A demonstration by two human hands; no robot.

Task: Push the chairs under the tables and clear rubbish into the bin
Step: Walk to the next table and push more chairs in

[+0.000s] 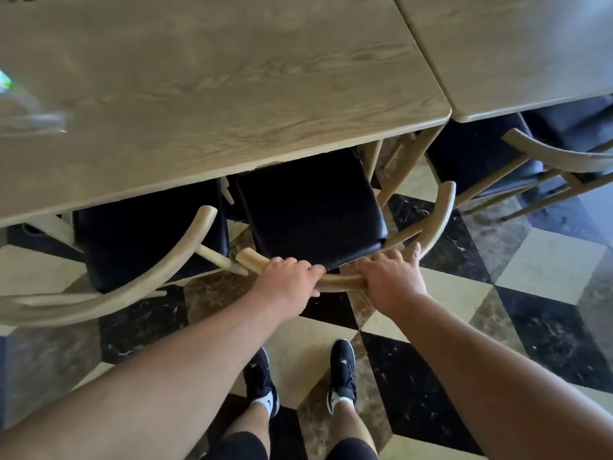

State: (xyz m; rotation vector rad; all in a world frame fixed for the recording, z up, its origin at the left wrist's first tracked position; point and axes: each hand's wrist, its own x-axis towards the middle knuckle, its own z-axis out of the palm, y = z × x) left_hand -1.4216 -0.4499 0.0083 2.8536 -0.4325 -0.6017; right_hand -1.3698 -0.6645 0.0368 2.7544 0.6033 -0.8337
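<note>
Both hands are on the middle chair (311, 207). The left hand (288, 279) is clamped over the curved wooden back rail near its left end, fingers wrapped across the top. The right hand (391, 279) grips the same rail a little further right, palm down, thumb stretched along the curve. The chair's black seat sits partly under the near edge of the wooden counter (212, 88), its back half in the open and the rail well clear of the edge. Just to its left, a second chair (149, 234) is tucked in about as far, its rail sweeping out over the chequered floor (547, 270). Over on the right, a third chair (481, 157) sits beneath the neighbouring counter (517, 51). At the far left edge lies something clear and blurred (26, 107), possibly a plastic bottle with a green label. Black trainers (343, 373) stand planted behind the chair.
</note>
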